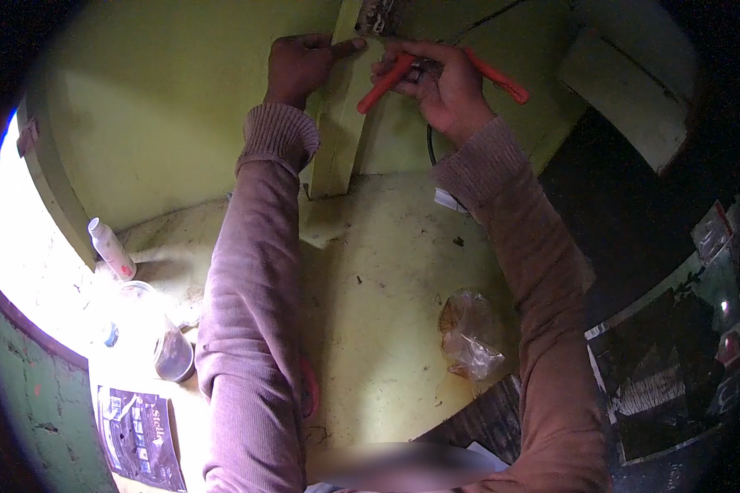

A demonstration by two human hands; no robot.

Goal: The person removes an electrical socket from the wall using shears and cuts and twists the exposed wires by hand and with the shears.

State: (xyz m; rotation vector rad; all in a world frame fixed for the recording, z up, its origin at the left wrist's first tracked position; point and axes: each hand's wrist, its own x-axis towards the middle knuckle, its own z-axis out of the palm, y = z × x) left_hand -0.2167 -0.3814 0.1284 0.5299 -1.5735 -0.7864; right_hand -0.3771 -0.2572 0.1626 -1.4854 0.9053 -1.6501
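Note:
Both arms, in long ribbed-cuff sleeves, reach up to a greenish upright post [337,140] on the wall. Around the post's left edge my left hand [300,67] is closed, its thumb lying across the front near the top. In my right hand [448,90] are pliers with red handles [386,85], the handles spread apart and the jaws hidden by the fingers. Just above both hands sits an opened box with wiring [376,15], dark and too small to make out in detail. A dark cable [431,146] hangs below my right hand.
On the surface at the left stand a white bottle [113,249] and a clear container [173,355], with a printed packet [140,437] nearer. A crumpled plastic bag [473,337] lies right of centre. A red-handled item [309,386] shows beside the left sleeve.

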